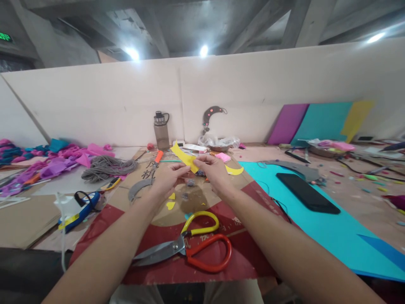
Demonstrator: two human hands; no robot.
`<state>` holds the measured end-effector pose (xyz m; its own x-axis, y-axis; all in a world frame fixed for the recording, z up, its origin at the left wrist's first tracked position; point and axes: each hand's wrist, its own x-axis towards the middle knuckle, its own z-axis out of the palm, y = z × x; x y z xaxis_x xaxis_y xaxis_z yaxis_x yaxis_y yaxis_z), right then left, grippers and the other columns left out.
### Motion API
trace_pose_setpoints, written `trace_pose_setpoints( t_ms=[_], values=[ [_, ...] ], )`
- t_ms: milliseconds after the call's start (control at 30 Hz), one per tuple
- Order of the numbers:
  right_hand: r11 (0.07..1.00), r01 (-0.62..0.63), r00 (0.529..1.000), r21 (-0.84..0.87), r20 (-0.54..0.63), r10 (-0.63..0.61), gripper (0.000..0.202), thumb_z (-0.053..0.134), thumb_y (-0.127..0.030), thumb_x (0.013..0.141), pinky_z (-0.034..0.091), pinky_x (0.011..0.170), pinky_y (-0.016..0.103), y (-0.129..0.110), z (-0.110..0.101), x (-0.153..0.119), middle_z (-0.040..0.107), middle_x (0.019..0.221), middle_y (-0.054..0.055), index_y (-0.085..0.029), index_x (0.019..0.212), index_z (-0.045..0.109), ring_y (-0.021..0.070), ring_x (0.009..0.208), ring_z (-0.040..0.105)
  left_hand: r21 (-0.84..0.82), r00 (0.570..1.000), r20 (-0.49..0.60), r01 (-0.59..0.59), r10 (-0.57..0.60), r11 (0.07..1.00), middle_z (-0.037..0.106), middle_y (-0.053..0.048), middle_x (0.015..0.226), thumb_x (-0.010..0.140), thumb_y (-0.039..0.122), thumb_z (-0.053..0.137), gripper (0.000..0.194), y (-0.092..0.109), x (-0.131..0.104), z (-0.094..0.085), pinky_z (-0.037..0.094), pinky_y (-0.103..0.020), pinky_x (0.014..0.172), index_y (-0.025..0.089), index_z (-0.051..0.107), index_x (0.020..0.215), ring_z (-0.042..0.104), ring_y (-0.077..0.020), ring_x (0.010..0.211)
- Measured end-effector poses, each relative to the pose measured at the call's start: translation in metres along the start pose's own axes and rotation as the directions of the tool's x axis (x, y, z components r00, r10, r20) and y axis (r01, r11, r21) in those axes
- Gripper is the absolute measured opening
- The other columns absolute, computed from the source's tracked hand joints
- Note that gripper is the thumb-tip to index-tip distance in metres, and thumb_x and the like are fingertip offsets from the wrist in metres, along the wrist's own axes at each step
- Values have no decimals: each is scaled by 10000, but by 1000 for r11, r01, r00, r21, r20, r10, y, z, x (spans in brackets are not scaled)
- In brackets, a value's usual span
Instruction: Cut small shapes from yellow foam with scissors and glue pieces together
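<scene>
My left hand (169,175) and my right hand (211,169) pinch a yellow curved strip (181,155) between them, above the cardboard. It looks like felt or foam sheet. Beyond my right wrist lies a yellow crescent piece (236,171). Small yellow scraps (171,205) rest below the hands, with small grey lumps (185,196) near them. A grey crescent (139,188) is partly hidden behind my left wrist. Between my forearms, a pair of scissors (183,242) with one yellow and one red handle lies on the red part of the cardboard, blades partly apart.
A black phone (306,192) lies on turquoise sheets (335,238) to the right. Grey cord (106,167) and purple scraps (68,164) pile up on the left. At the back stand a water bottle (161,133) and a decorated crescent (211,114) against the white partition (126,101).
</scene>
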<state>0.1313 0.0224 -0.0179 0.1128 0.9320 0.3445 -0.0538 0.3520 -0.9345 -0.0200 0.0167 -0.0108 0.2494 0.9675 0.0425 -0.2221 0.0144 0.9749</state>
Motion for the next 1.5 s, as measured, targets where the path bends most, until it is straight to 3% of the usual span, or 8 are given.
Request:
trace_pose_setpoints(
  t_ms=[167, 533, 700, 900, 1067, 1200, 1333, 1500],
  values=[
    [1000, -10, 1000, -17, 27, 10, 189, 672, -354, 661, 420, 653, 273, 1, 0, 0, 665, 710, 9, -174, 715, 692, 140, 660, 558, 43, 999, -54, -7, 9, 999, 707, -56, 746, 723, 229, 704, 126, 0, 0, 1, 495, -194, 533, 124, 655, 774, 688, -151, 665],
    [992, -59, 997, -110, 32, 63, 211, 655, -373, 659, 364, 510, 255, 0, 2, -5, 622, 635, -2, -169, 716, 650, 117, 530, 491, 10, 994, -38, -105, 105, 994, 715, -93, 836, 792, 166, 618, 87, 2, -1, 6, 554, -243, 606, 115, 594, 858, 704, -171, 708],
    [981, 4, 1000, -195, 26, 1, 85, 554, -264, 701, 351, 542, 250, -4, -1, -3, 513, 580, -46, -199, 656, 523, 113, 545, 456, 45, 990, -93, -107, 111, 993, 713, -86, 804, 785, 188, 619, 86, 3, 0, 5, 554, -240, 577, 119, 584, 822, 700, -168, 668],
    [928, 117, 992, -353, 8, -122, 98, 541, -225, 709, 366, 584, 269, -9, -6, -2, 526, 631, -30, -219, 697, 444, 142, 610, 493, 70, 983, -146, -102, 112, 992, 711, -81, 778, 782, 197, 614, 106, 1, 2, 2, 547, -250, 554, 127, 569, 848, 694, -173, 639],
    [940, 183, 981, -290, 111, -157, 23, 523, -229, 724, 356, 559, 260, -10, -5, -2, 483, 611, -42, -211, 727, 509, 124, 567, 450, 66, 986, -121, -104, 112, 992, 719, -75, 823, 740, 178, 664, 160, 0, 3, 1, 557, -269, 613, 130, 582, 868, 694, -165, 667],
    [943, 173, 979, -283, 151, -134, 110, 509, -217, 715, 354, 561, 256, -12, -6, -2, 488, 614, -39, -193, 786, 590, 123, 580, 455, 63, 987, -114, -105, 112, 992, 718, -79, 839, 726, 177, 686, 186, 1, 2, 2, 558, -273, 621, 126, 588, 876, 692, -163, 669],
    [944, 157, 983, -289, 143, -119, 231, 479, -173, 696, 341, 560, 250, -13, -7, -2, 462, 603, -49, -191, 870, 630, 117, 572, 442, 52, 987, -125, -91, 97, 995, 709, -81, 799, 726, 179, 694, 181, 3, 1, 2, 554, -263, 588, 121, 582, 856, 690, -163, 643],
    [971, 114, 992, -209, 85, -98, 123, 535, -204, 688, 387, 604, 258, -14, -6, -3, 568, 685, -19, -181, 795, 590, 121, 620, 500, 70, 986, -134, -94, 103, 993, 702, -78, 842, 724, 221, 706, 169, 3, 1, -1, 534, -232, 537, 123, 590, 797, 686, -153, 646]
  ],
)
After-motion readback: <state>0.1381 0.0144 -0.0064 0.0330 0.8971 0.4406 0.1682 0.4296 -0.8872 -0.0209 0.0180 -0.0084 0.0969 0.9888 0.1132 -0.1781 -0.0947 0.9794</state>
